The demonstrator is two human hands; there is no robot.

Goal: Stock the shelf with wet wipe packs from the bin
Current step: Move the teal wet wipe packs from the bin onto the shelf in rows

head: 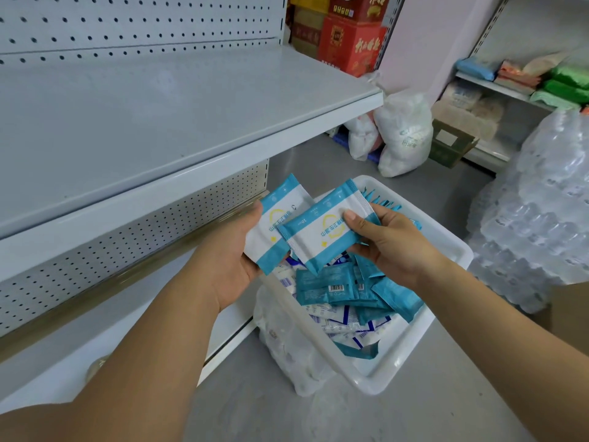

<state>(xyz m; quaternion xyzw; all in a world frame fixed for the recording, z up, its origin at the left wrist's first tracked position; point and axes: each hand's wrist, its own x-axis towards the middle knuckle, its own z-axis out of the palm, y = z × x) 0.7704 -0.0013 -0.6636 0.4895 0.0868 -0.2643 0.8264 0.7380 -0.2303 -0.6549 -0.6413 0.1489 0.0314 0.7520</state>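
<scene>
1. Centre of the frame: the left hand (236,260) grips the first pack (269,232), white with teal ends. Its thumb lies on the pack's left edge, and its fingers are hidden behind the pack.
2. The right hand (390,247) pinches the second pack (318,234) with its thumb on the face. The fingers underneath barely show. This pack overlaps the right side of the first.
3. Both are held over the white bin (446,247), lower centre-right. The loose packs (334,288) inside are partly covered by the held ones.
4. The shelf (159,106) fills the upper left and is cut off by the frame's left edge.
5. At the right edge is a clear-wrapped bundle (541,202). Its contents are hard to make out.
</scene>
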